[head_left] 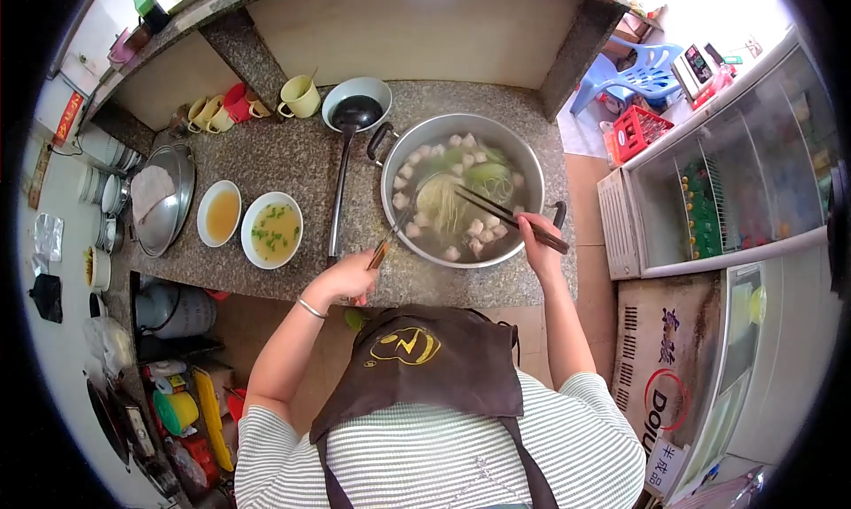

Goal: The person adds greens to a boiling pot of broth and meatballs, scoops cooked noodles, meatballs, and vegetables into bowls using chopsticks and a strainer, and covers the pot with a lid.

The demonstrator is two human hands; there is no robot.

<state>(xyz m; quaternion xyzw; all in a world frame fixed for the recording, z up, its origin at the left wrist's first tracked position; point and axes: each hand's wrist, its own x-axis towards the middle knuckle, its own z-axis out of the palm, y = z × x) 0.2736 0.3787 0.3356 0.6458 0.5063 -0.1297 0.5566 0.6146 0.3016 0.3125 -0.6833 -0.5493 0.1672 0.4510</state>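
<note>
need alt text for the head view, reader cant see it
A person's right hand holds dark chopsticks in a large metal pot of noodles and pale chunks; the left hand holds a slim utensil. Left of the pot, two bowls of broth stand on the counter.

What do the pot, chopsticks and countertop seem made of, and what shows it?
Pot: metal, perhaps aluminium or steel; silvery wall, soft sheen.
Chopsticks: perhaps wood, possibly plastic; dark, smooth, no clear grain.
Countertop: probably granite or imitation stone; speckled grey, finish hard to judge.
</note>
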